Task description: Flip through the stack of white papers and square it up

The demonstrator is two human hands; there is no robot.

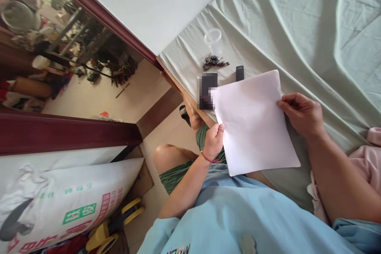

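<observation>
A blank white sheet of paper [253, 123] is held flat over the edge of a bed and my lap. My left hand [213, 141], with a red band at the wrist, pinches the sheet's left edge. My right hand [302, 114] grips its right edge near the upper corner. Both hands hold the sheet taut between them. The sheet covers part of a dark phone [207, 89] lying on the bed.
The bed is covered by a pale green sheet [312, 27]. On it lie a bunch of keys [213, 62], a clear plastic cup [212, 36] and a small black object [239, 73]. A pink cloth [367, 166] lies at right. A printed white sack [65, 202] stands at left.
</observation>
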